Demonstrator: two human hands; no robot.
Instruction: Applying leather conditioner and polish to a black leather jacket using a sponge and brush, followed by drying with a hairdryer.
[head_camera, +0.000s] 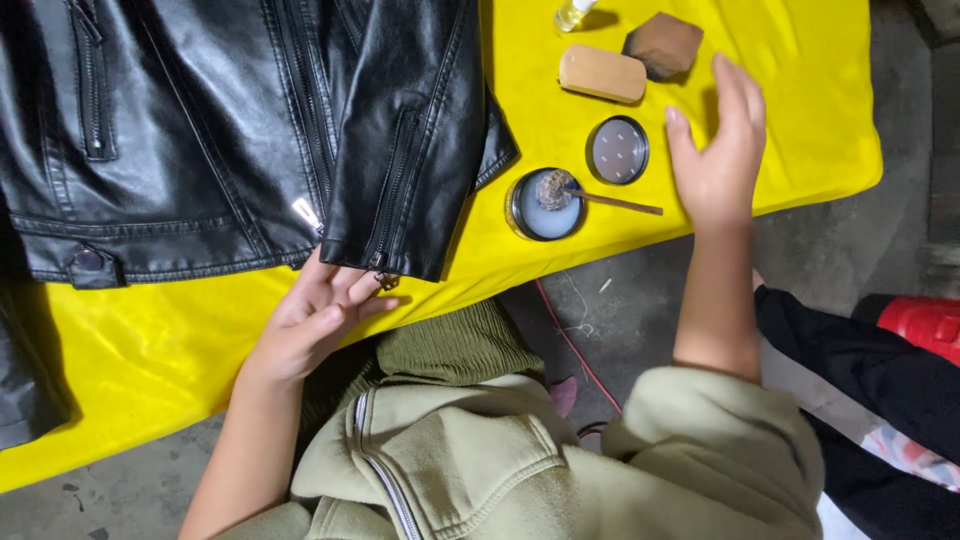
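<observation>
Left hand (315, 315) is lying open, fingers tucking under the black leather jacket's cuff (385, 250); right hand (722, 150) is hovering open, the wooden-handled dauber (600, 198) stretching sideways just left of it, resting in the round open polish tin (546, 204)

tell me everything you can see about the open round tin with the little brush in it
The open tin is round and shallow with a dark metal rim, holding a pale, bluish-white paste. A small brush rests in it: its frayed, greyish tuft sits on the paste, and its thin brown wooden handle sticks out over the rim to the right. The tin sits on the yellow cloth, beside its lid and right of the black jacket's sleeve cuff. Neither hand touches it.
</observation>
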